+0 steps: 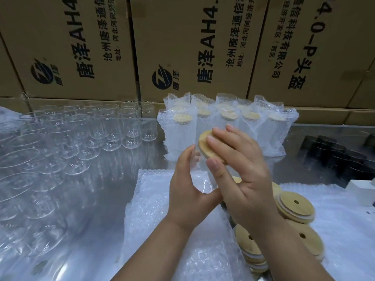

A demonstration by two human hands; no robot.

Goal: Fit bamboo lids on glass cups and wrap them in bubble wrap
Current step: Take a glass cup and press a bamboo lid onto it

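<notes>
Printed cardboard cartons [81, 47] stacked wall-like behind shiny steel tabletop [121, 159]; even, bright light.

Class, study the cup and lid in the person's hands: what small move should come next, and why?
Probably press the bamboo lid down until it seats. The right hand lays straight fingers on it at the mouth of the glass cup, which the left hand grips tilted above the bubble wrap sheet; whether it is fully seated cannot be told.
</notes>
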